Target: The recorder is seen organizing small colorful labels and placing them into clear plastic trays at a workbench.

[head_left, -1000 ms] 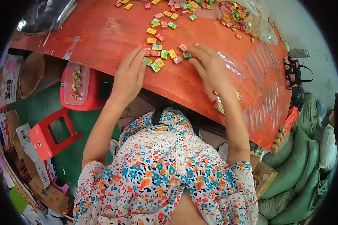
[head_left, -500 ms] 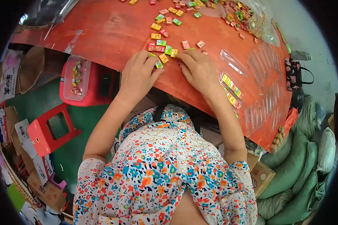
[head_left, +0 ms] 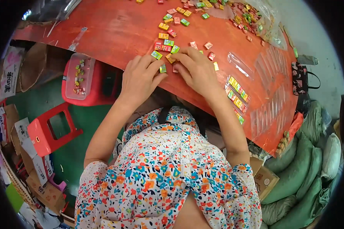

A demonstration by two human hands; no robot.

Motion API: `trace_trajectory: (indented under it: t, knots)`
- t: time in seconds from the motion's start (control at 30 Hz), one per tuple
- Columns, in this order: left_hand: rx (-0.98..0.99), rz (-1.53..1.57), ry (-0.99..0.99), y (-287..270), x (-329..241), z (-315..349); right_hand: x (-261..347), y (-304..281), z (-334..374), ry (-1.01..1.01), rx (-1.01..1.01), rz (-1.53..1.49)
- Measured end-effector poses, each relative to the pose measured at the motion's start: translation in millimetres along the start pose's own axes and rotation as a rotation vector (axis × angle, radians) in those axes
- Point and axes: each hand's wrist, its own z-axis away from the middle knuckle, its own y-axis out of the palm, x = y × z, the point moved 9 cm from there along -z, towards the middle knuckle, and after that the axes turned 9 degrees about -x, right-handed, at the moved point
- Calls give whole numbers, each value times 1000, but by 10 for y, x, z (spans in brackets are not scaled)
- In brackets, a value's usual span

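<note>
On the red tabletop, my left hand [head_left: 141, 76] has its fingers bent, with a small green box [head_left: 163, 68] between thumb and forefinger. Another green box [head_left: 156, 55] lies just beyond those fingers. My right hand [head_left: 197, 72] is close beside it, a small red box [head_left: 175, 69] partly showing between its thumb and fingers. Its forefinger reaches a yellow box [head_left: 169, 58] lying between the hands. Just past them, a loose cluster of similar boxes includes a red one [head_left: 166, 48] and a green one [head_left: 175, 49]. The right palm's underside is hidden.
Clear plastic trays [head_left: 269, 63] lie at the right, near rows of filled boxes [head_left: 237, 97]. A heap of boxes [head_left: 248, 17] spills from a plastic bag at the far right. Left of the table, a clear tub [head_left: 79, 99] sits on a red stool [head_left: 95, 100].
My right hand has moved left, closer to my left hand. A red and a yellow box now show to its right. The left hand stays nearly in place; the view has shifted slightly.
</note>
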Motion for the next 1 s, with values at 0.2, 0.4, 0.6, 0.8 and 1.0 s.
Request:
trace_trajectory:
  t: [0.2,0.4,0.6,0.8,1.0]
  knots:
    - [-49,42,34,-6,93,-129,-79,46,-223,-100,-6,86]
    - [32,-30,115,92,186,-279,-150,162,-288,-163,81,143]
    - [44,-15,93,82,167,-250,-169,103,-204,-174,-31,136]
    - [-28,47,-39,-65,239,-91,53,-12,-56,-120,-40,146]
    - [12,-15,-35,-55,172,-16,144,86,-8,-98,18,300]
